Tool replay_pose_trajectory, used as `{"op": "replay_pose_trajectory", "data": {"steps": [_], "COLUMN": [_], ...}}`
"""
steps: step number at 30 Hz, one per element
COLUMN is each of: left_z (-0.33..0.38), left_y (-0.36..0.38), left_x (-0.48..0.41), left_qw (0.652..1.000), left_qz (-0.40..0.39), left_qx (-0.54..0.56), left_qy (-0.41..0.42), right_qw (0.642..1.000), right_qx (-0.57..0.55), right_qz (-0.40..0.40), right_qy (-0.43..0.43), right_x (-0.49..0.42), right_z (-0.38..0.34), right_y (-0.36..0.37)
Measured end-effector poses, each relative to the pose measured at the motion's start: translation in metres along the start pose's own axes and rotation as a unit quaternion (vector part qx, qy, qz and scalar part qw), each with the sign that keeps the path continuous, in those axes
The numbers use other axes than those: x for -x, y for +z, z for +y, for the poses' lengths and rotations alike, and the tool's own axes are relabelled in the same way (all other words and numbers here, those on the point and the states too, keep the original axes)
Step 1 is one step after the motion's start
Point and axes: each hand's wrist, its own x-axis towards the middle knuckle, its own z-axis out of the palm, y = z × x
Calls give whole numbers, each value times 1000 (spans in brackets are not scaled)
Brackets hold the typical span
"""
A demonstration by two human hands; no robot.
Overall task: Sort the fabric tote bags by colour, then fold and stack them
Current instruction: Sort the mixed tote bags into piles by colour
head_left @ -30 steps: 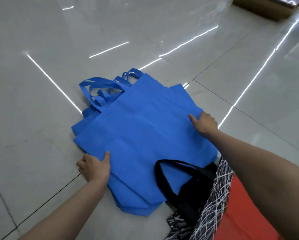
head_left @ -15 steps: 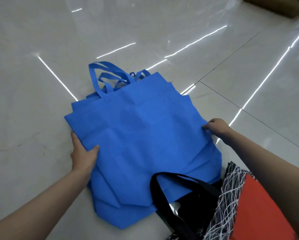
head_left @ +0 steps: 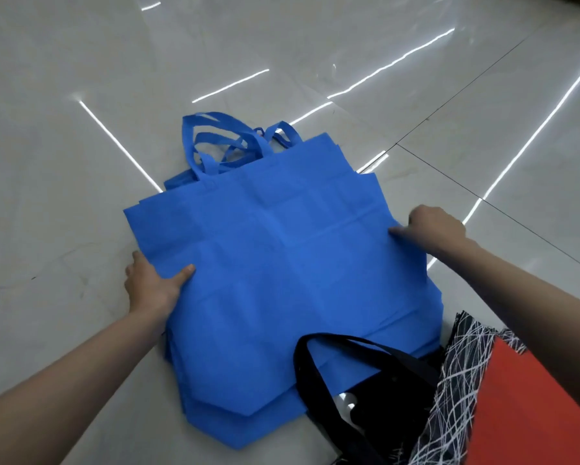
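A pile of several blue fabric tote bags (head_left: 282,263) lies flat on the tiled floor, their blue handles (head_left: 221,142) bunched at the far edge. My left hand (head_left: 154,283) grips the pile's left edge, thumb on top and fingers under the fabric. My right hand (head_left: 429,229) pinches the right edge of the pile. A black tote bag (head_left: 376,394) lies at the near right, its handle looping over the blue pile's near corner. Beside it sits an orange-red bag (head_left: 530,407) with a black panel of white lines.
Glossy pale floor tiles (head_left: 315,45) with bright light reflections and dark grout lines surround the bags on the left, far and right sides.
Both hands turned the blue pile clockwise, so its handles now point away from me. My left hand moved up the left edge; my right hand slid out to the right edge.
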Motion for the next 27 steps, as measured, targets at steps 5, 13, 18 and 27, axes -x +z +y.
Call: {"op": "replay_pose_trajectory", "data": {"steps": [5, 13, 18, 27], "left_z": [13, 13, 10, 0], "left_y": [5, 8, 1, -8], "left_x": [6, 3, 7, 6], "left_qw": [996, 978, 962, 948], "left_qz": [46, -111, -161, -75], "left_qx": [22, 172, 215, 218], "left_qy": [-76, 47, 59, -218], "right_qw": [996, 955, 942, 924], "right_qx": [-81, -269, -300, -325], "right_qz": [-31, -119, -131, -127], "right_qy": [7, 21, -82, 153], "right_x": [11, -16, -7, 20], "right_z": [11, -23, -30, -12], "right_y": [11, 9, 8, 24]}}
